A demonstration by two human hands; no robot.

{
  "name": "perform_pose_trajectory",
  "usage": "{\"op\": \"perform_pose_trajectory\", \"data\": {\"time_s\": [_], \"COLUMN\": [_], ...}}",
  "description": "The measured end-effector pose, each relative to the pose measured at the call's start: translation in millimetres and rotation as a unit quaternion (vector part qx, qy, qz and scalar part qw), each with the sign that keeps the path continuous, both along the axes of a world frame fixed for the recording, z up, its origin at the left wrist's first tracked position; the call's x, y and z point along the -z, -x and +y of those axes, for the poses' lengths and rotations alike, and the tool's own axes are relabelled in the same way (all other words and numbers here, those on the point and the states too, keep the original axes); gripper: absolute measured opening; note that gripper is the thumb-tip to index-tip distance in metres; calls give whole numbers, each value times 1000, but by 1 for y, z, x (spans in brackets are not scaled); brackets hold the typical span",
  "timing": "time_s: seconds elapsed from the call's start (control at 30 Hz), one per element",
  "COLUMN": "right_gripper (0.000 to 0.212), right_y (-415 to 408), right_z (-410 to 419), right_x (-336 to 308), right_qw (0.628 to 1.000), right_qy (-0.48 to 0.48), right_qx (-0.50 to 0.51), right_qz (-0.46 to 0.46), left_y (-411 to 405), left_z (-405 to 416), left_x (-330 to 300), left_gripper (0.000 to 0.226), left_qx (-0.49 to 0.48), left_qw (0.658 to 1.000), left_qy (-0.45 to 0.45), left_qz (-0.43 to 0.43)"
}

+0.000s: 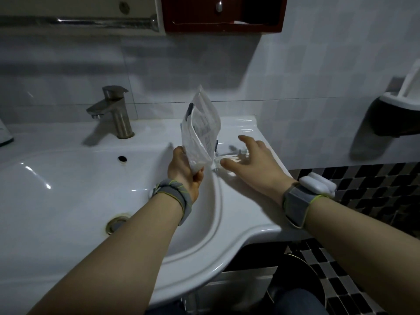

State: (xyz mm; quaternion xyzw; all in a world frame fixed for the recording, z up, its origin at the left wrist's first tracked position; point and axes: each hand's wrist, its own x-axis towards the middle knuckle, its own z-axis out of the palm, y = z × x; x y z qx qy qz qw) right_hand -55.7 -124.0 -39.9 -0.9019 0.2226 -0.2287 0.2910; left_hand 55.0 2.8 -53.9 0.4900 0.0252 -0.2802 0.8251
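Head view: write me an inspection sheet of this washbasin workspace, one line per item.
Surface: white ceramic washbasin, glossy, no water running.
Job's things: clear plastic pouch with printed text, held upright above the basin's right ledge; small blurred items lie on that ledge, kind unclear.
Clutter: white object at the left edge, cut off.
Hands: left hand grips the pouch's lower corner; right hand, fingers spread, over the ledge items.
Cables: nothing seen.
Surroundings: brushed metal tap, dark red wall cabinet, black-and-white wall holder.
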Motion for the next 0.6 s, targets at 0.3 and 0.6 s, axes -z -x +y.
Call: {"op": "perform_pose_trajectory", "data": {"time_s": [0.3,0.6], "right_gripper": [75,14], "right_y": [-4,23], "right_z": [-5,35], "right_x": [3,-71], "right_qw": [996,948], "right_qy": [-65,91], "right_qx": [20,-34], "right_qz": [-54,-304], "left_y": [4,11], "left_z": [-2,-1], "left_x": [-2,-8], "left_gripper": [27,31], "left_qx": [1,-30], "left_qw": [1000,999], "left_qy": [-8,-10], "left_qz": [-13,0]}}
